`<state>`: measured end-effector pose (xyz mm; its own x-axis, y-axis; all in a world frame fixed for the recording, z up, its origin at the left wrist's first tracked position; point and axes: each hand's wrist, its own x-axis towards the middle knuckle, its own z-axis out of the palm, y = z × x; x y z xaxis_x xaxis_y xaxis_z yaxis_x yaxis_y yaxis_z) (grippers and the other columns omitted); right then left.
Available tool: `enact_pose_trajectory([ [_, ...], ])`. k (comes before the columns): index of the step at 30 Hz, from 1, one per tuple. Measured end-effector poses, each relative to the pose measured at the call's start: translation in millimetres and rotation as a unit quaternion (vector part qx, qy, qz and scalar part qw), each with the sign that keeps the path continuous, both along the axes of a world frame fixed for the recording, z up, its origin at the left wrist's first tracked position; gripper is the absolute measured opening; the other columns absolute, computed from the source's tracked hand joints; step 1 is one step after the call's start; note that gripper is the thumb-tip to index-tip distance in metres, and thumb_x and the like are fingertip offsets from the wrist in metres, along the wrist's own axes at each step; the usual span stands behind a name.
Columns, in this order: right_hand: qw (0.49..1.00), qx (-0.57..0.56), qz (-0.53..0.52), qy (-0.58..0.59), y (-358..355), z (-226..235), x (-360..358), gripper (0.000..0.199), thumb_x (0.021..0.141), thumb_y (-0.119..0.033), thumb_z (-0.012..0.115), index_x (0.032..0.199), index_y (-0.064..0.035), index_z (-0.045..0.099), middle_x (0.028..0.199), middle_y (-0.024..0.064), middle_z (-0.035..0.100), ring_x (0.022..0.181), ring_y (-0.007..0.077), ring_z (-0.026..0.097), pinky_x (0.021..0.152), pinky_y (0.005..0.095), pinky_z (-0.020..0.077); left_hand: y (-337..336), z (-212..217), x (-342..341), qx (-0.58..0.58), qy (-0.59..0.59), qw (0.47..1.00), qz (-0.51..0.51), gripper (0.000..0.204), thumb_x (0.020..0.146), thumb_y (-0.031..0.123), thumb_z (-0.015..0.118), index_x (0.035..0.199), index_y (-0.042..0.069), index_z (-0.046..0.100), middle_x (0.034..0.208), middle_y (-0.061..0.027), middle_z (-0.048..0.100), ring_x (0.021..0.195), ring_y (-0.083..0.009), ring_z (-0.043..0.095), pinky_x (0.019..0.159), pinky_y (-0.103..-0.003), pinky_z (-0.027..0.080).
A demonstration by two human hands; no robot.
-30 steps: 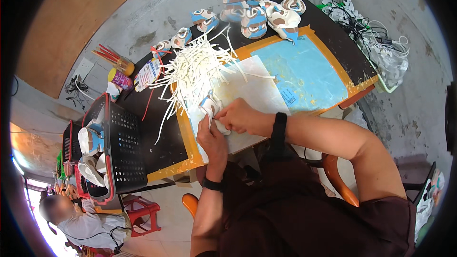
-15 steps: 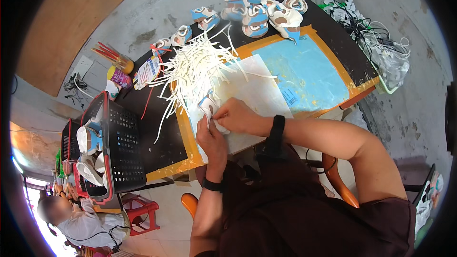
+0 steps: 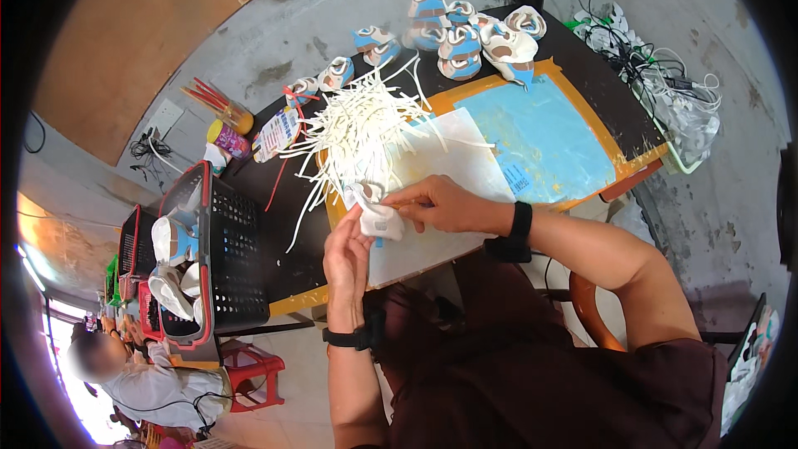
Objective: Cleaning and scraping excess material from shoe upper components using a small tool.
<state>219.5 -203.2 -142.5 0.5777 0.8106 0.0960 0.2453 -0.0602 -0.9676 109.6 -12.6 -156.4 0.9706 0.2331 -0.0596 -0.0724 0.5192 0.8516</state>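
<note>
Over a dark table [image 3: 287,274] by grey wall [image 3: 332,8], left hand [image 3: 346,256] and right hand [image 3: 445,204] clamped on white shoe [image 3: 381,223]

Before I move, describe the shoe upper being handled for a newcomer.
On the dark table, find the heap of white strips. Just below it in view, between left hand and right hand, is a mostly white shoe upper; unlike the shoes farther back, it alone is touched.
</note>
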Motion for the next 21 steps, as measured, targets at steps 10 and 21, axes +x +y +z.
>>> enact_pose_trajectory([
  [10, 0.980, 0.048, -0.104, -0.160, 11, 18, -42, 0.026, 0.089, -0.013, 0.058, 0.114, -0.0114, 0.066, 0.073, 0.0173, 0.064, 0.060, 0.0278, 0.061, 0.059, 0.0352, 0.0449, 0, 11, 4, 0.166, -0.026, 0.981, 0.097, 0.028, 0.097, 0.018, 0.054, 0.113, -0.003, 0.061, 0.100, -0.0066, 0.064, 0.088, -0.0090, 0.058, 0.082, -0.023, 0.045],
  [21, 0.920, 0.157, -0.030, 0.357, 8, 15, -47, 0.028, 0.098, -0.015, 0.050, 0.123, -0.0057, 0.061, 0.063, -0.0066, 0.034, 0.054, 0.0032, 0.031, 0.044, 0.0188, 0.0222, -14, 8, 6, 0.052, -0.063, 0.996, 0.044, 0.021, 0.091, 0.011, 0.057, 0.106, -0.002, 0.064, 0.092, -0.0051, 0.067, 0.084, -0.0106, 0.060, 0.078, -0.024, 0.045],
])
